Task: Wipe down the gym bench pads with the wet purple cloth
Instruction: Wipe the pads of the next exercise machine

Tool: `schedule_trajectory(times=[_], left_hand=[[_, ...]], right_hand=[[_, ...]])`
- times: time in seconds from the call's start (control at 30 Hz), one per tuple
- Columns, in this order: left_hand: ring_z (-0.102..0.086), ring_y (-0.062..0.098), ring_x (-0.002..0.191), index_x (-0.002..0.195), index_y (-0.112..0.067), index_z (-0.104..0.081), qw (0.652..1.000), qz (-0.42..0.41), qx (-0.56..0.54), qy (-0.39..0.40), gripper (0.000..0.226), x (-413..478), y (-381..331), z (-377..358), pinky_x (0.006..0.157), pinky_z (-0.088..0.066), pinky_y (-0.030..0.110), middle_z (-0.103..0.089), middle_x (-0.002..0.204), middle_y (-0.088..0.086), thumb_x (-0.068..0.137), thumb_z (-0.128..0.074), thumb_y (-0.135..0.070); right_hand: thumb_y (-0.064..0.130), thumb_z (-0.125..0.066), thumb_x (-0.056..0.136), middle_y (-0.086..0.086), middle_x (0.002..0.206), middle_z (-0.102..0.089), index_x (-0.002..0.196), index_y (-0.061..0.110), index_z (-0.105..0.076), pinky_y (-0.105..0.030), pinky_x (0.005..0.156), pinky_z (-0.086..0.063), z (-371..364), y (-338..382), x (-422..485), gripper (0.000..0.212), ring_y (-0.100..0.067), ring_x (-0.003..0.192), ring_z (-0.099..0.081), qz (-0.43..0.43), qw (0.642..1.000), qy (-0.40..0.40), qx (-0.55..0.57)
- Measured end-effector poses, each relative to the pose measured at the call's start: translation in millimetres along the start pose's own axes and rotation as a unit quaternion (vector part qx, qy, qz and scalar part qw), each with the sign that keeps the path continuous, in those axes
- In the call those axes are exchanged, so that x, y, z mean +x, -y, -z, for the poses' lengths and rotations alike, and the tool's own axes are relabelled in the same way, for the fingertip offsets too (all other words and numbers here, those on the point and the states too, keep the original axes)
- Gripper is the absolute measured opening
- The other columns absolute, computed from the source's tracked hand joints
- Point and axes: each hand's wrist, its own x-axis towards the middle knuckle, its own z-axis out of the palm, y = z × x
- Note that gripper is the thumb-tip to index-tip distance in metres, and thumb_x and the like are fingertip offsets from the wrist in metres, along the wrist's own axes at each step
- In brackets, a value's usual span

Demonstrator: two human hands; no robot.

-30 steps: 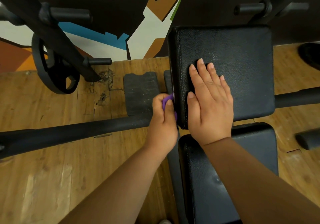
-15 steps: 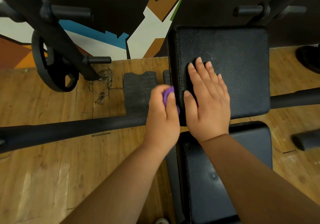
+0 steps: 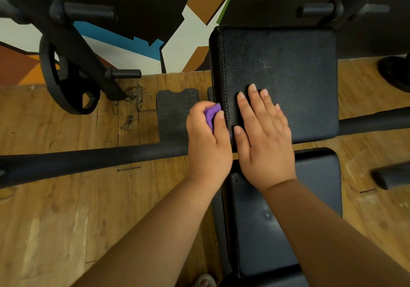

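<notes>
I had the left hand (image 3: 208,140) clenched round the crumpled purple cloth (image 3: 211,113), grasping the wad against the stitched left side of the far black grained-vinyl bench pad (image 3: 288,65). The wad's long axis ran along that edge, away from me. My right hand (image 3: 264,136) lay flat on the pad's top, fingers (image 3: 255,100) straight and released, pointing away. The bench ran lengthwise from near to far. The nearer smooth rectangular black pad (image 3: 261,231) sat under my right forearm, above worn wooden floor planks (image 3: 66,209).

Worn wooden plank floor (image 3: 66,209); geometric painted wall (image 3: 190,42); black weight plate (image 3: 47,73) beside rack upright (image 3: 73,42).
</notes>
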Motion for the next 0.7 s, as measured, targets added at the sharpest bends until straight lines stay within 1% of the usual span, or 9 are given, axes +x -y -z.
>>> schedule_trajectory(times=[0.07,0.13,0.2,0.3,0.37,0.47,0.53,0.6,0.7], left_hand=[[-0.049,-0.005,0.098,0.109,-0.033,-0.042,1.0,0.015,-0.009,-0.018,0.014,-10.2,1.6,-3.9,0.083,-0.036,0.005,-0.049,0.112,-0.003,0.1,-0.044,-0.023],[-0.053,0.006,0.097,0.108,-0.039,-0.04,1.0,0.018,-0.013,-0.015,0.015,-21.6,4.7,-2.8,0.083,-0.043,0.014,-0.049,0.11,-0.006,0.099,-0.041,-0.028],[-0.054,0.013,0.096,0.11,-0.032,-0.042,1.0,0.026,-0.017,0.003,0.012,-17.7,5.8,0.2,0.082,-0.045,0.019,-0.049,0.11,-0.002,0.1,-0.042,-0.025],[-0.053,0.011,0.097,0.109,-0.026,-0.043,1.0,0.028,0.003,0.006,0.009,7.5,-0.6,1.2,0.08,-0.041,0.012,-0.051,0.111,0.0,0.102,-0.041,-0.021],[-0.051,0.0,0.095,0.111,-0.023,-0.044,1.0,0.031,0.004,0.003,0.01,14.1,-6.1,-0.8,0.078,-0.038,0.005,-0.05,0.113,0.002,0.102,-0.04,-0.019],[-0.044,-0.015,0.096,0.117,-0.016,-0.046,0.999,-0.003,0.026,0.02,0.017,-2.3,-6.0,4.0,0.082,-0.034,0.001,-0.047,0.115,0.001,0.101,-0.042,-0.017],[-0.044,-0.012,0.101,0.117,-0.023,-0.043,0.998,-0.026,0.037,0.044,0.017,-9.7,-4.3,9.7,0.086,-0.034,0.002,-0.046,0.117,0.0,0.101,-0.044,-0.017],[-0.048,-0.001,0.101,0.113,-0.026,-0.04,0.997,-0.024,0.041,0.054,0.017,-3.3,-5.3,10.8,0.086,-0.035,0.004,-0.048,0.115,0.0,0.1,-0.045,-0.016],[-0.049,0.002,0.097,0.111,-0.023,-0.043,0.999,0.007,0.031,0.017,0.013,6.9,-9.1,4.0,0.082,-0.035,0.002,-0.05,0.114,0.003,0.1,-0.044,-0.015]], right_hand=[[0.032,-0.031,0.1,-0.004,0.158,-0.025,0.15,0.017,-0.03,-0.035,0.121,-0.01,-0.1,0.0,-0.4,0.052,-0.017,0.147,-0.015,-0.004,1.0,-0.002,0.002],[0.032,-0.031,0.1,-0.004,0.158,-0.025,0.15,0.018,-0.03,-0.034,0.121,-0.009,-0.2,0.4,-0.5,0.052,-0.016,0.147,-0.015,-0.006,1.0,-0.004,0.003],[0.031,-0.031,0.101,-0.005,0.158,-0.026,0.15,0.017,-0.031,-0.033,0.121,-0.008,-0.4,0.6,-0.8,0.051,-0.015,0.147,-0.015,-0.006,1.0,-0.008,0.004],[0.031,-0.031,0.1,-0.005,0.157,-0.027,0.15,0.017,-0.031,-0.032,0.121,-0.008,-0.6,0.8,-2.0,0.051,-0.014,0.147,-0.015,-0.007,1.0,-0.013,0.007],[0.03,-0.032,0.1,-0.005,0.157,-0.027,0.149,0.017,-0.031,-0.032,0.121,-0.008,-0.7,0.8,-2.0,0.051,-0.015,0.147,-0.015,-0.008,1.0,-0.016,0.009],[0.031,-0.032,0.1,-0.004,0.157,-0.027,0.149,0.018,-0.032,-0.033,0.121,-0.009,-0.6,0.4,-1.8,0.051,-0.014,0.147,-0.015,-0.007,1.0,-0.011,0.012],[0.031,-0.032,0.1,-0.004,0.158,-0.026,0.149,0.018,-0.032,-0.033,0.121,-0.01,-0.2,-0.4,-1.3,0.051,-0.015,0.147,-0.015,-0.006,1.0,-0.01,0.012],[0.031,-0.032,0.1,-0.004,0.157,-0.027,0.149,0.017,-0.033,-0.033,0.121,-0.01,0.2,-0.9,-1.5,0.051,-0.015,0.147,-0.016,-0.004,1.0,-0.011,0.013],[0.03,-0.034,0.1,-0.004,0.157,-0.028,0.149,0.017,-0.034,-0.032,0.121,-0.009,0.3,-1.0,-1.7,0.051,-0.015,0.147,-0.016,-0.002,1.0,-0.018,0.018]])
